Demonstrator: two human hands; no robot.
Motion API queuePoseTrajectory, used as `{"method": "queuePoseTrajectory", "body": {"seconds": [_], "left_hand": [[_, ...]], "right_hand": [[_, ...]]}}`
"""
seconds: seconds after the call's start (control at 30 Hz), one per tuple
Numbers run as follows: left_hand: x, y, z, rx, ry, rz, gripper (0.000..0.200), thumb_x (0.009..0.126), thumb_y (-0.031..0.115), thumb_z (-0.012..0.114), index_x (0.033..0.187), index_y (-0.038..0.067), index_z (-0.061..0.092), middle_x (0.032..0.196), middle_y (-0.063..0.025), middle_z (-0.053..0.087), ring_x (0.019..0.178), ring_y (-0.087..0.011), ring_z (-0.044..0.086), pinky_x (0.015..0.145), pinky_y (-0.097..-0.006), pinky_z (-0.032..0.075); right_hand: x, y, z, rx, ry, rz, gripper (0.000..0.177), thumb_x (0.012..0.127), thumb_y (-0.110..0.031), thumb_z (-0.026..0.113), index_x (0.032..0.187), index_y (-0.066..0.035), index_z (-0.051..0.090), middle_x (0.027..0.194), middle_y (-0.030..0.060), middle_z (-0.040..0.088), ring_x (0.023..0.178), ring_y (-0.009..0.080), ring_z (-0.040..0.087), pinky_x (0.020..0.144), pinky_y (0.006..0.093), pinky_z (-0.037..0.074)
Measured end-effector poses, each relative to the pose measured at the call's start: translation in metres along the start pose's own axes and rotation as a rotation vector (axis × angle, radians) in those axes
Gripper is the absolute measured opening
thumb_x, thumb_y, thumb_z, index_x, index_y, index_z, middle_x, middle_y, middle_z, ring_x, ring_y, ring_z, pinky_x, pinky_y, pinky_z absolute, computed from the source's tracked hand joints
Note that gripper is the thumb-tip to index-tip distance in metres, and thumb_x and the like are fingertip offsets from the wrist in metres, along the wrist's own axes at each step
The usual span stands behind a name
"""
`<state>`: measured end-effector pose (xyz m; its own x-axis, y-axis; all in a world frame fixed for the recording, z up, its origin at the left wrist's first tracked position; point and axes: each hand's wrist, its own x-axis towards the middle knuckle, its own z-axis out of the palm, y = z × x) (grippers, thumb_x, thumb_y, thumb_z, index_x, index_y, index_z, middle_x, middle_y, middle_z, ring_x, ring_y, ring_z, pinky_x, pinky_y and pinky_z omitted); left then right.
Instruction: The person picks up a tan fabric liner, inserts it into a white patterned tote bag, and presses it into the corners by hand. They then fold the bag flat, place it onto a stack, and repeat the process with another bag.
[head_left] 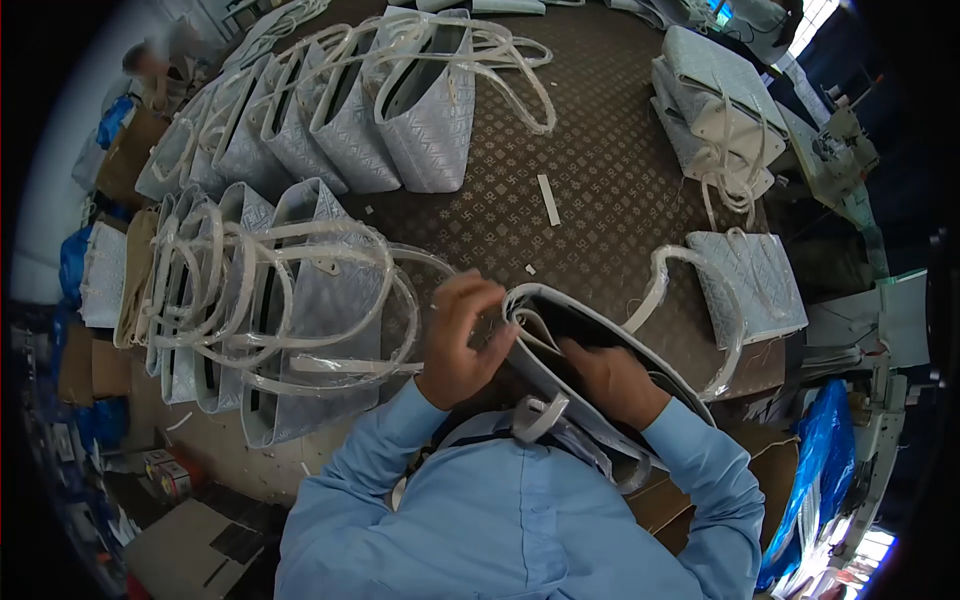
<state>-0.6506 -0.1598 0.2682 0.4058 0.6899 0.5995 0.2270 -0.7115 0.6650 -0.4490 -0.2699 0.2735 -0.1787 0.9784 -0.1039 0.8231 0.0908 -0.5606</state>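
A silver-grey embossed handbag [560,378] is tilted against my body with its dark mouth facing up. My left hand [463,342] is at the bag's left end, fingers curled and thumb at the rim corner, seemingly pinching it. Inside the mouth is my right hand [612,382], its thumb over the edge of the pale lining [537,330] and its other fingers hidden in the bag. A plastic-wrapped strap [735,345] loops out past the bag's right side. Another wrapped strap piece [540,415] lies against my shirt.
Several similar handbags [425,130] stand in a row at the back left, and more bags [310,360] with looped straps stand left of my hand. Stacked bags [725,90] and one flat bag [750,290] lie to the right. A white strip [548,200] rests on the patterned table [600,150].
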Motion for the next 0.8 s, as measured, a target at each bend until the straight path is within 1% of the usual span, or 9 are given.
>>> {"method": "queuePoseTrajectory", "body": {"seconds": [0.03,0.07,0.13,0.2,0.27,0.4,0.5,0.57,0.8], "left_hand": [[-0.004,-0.009,0.008,-0.160,0.000,-0.159,0.047,0.082,0.013,0.066,0.124,-0.001,0.050,0.116,-0.0156,0.056,0.110,-0.0255,0.055,0.096,-0.0364,0.042],[-0.011,-0.010,0.014,-0.162,-0.008,-0.173,0.047,0.082,0.013,0.066,0.124,-0.001,0.050,0.116,-0.0156,0.056,0.110,-0.0255,0.055,0.096,-0.0364,0.042],[-0.011,-0.004,0.023,-0.838,-0.223,-0.603,0.054,0.085,0.017,0.064,0.131,-0.003,0.045,0.123,-0.0157,0.055,0.113,-0.0218,0.053,0.097,-0.0332,0.041],[-0.012,0.002,0.018,-0.714,-0.268,-0.566,0.056,0.087,0.017,0.061,0.135,-0.004,0.042,0.126,-0.0164,0.054,0.114,-0.0193,0.052,0.097,-0.0306,0.040],[-0.009,-0.001,0.012,-0.779,-0.426,-0.731,0.055,0.087,0.015,0.058,0.136,-0.004,0.041,0.127,-0.0175,0.054,0.116,-0.0199,0.052,0.099,-0.0298,0.038],[-0.023,-0.011,0.012,-0.751,-0.432,-0.529,0.056,0.088,0.015,0.054,0.137,-0.007,0.037,0.134,-0.0211,0.048,0.121,-0.0221,0.049,0.100,-0.0305,0.038],[-0.022,-0.010,0.011,-0.719,-0.456,-0.465,0.055,0.089,0.011,0.048,0.139,-0.007,0.034,0.134,-0.0154,0.049,0.118,-0.0162,0.048,0.099,-0.0281,0.037],[-0.022,-0.008,0.011,-0.679,-0.450,-0.421,0.056,0.089,0.012,0.048,0.139,-0.007,0.034,0.134,-0.0160,0.048,0.119,-0.0170,0.048,0.100,-0.0287,0.036],[-0.020,-0.012,0.013,-0.660,-0.454,-0.467,0.057,0.090,0.017,0.053,0.139,-0.007,0.034,0.134,-0.0229,0.048,0.121,-0.0252,0.050,0.099,-0.0318,0.039]], "right_hand": [[0.001,-0.008,-0.004,-0.017,0.015,0.038,0.034,0.086,-0.010,0.047,0.119,-0.007,0.050,0.073,0.0224,0.063,0.068,0.0414,0.062,0.060,0.0492,0.050],[0.000,-0.012,-0.004,-0.008,0.004,0.046,0.034,0.086,-0.010,0.047,0.119,-0.007,0.050,0.073,0.0224,0.063,0.068,0.0414,0.062,0.060,0.0492,0.050],[0.001,-0.015,-0.005,-0.033,-0.006,0.132,0.036,0.083,-0.007,0.049,0.118,-0.007,0.051,0.080,0.0219,0.063,0.070,0.0404,0.063,0.061,0.0471,0.051],[-0.003,-0.015,-0.004,-0.069,0.115,0.062,0.036,0.081,-0.006,0.051,0.117,-0.007,0.052,0.085,0.0216,0.063,0.072,0.0399,0.063,0.061,0.0457,0.052],[-0.006,-0.017,-0.007,-0.168,0.241,0.002,0.038,0.075,-0.002,0.054,0.113,-0.006,0.054,0.102,0.0192,0.059,0.076,0.0357,0.064,0.063,0.0414,0.053],[-0.009,-0.025,0.002,-0.244,0.372,-0.095,0.036,0.074,-0.003,0.055,0.111,-0.003,0.056,0.112,0.0159,0.055,0.077,0.0296,0.064,0.064,0.0386,0.053],[-0.013,-0.027,-0.004,-0.153,0.378,-0.078,0.035,0.075,-0.002,0.055,0.110,-0.002,0.057,0.102,0.0175,0.059,0.075,0.0321,0.063,0.062,0.0391,0.052],[-0.013,-0.030,-0.010,0.022,0.277,0.078,0.035,0.076,0.004,0.058,0.111,-0.001,0.057,0.083,0.0203,0.062,0.074,0.0381,0.062,0.062,0.0427,0.051],[-0.002,-0.021,-0.007,0.169,0.286,0.110,0.026,0.081,0.002,0.056,0.107,0.000,0.056,0.074,0.0240,0.061,0.068,0.0398,0.062,0.059,0.0445,0.048]]}}
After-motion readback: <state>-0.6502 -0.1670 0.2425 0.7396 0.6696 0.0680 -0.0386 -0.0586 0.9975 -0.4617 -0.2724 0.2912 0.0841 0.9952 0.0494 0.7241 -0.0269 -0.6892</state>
